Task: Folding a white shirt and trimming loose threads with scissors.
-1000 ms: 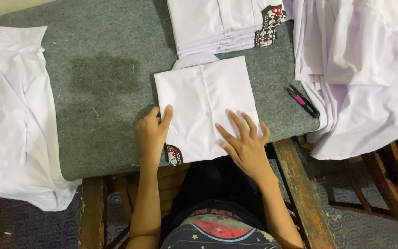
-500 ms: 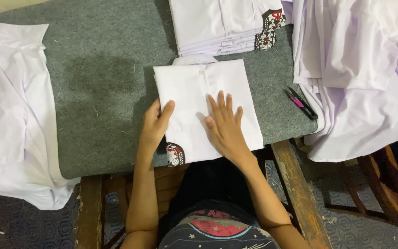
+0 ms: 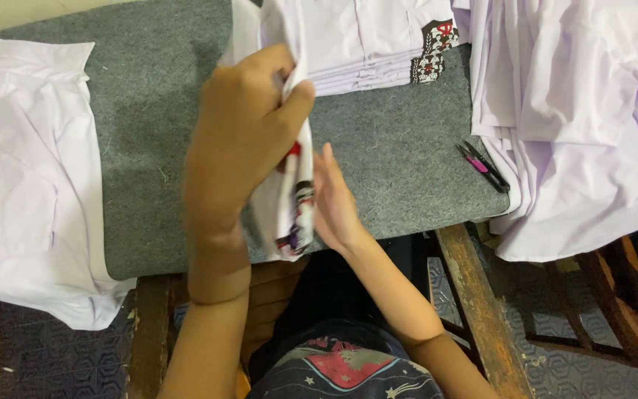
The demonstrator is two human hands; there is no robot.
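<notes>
Gripped between both hands (image 3: pixel 249 140), folded white shirt (image 3: pixel 289 199) stands lifted.

Folded white shirt (image 3: pixel 289 185) between both hands

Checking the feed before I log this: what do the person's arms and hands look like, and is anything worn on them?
Both arms are bare, no sleeves in view. The left hand and right hand show no gloves, rings, watch or bands that I can see, though motion blurs them.
</notes>
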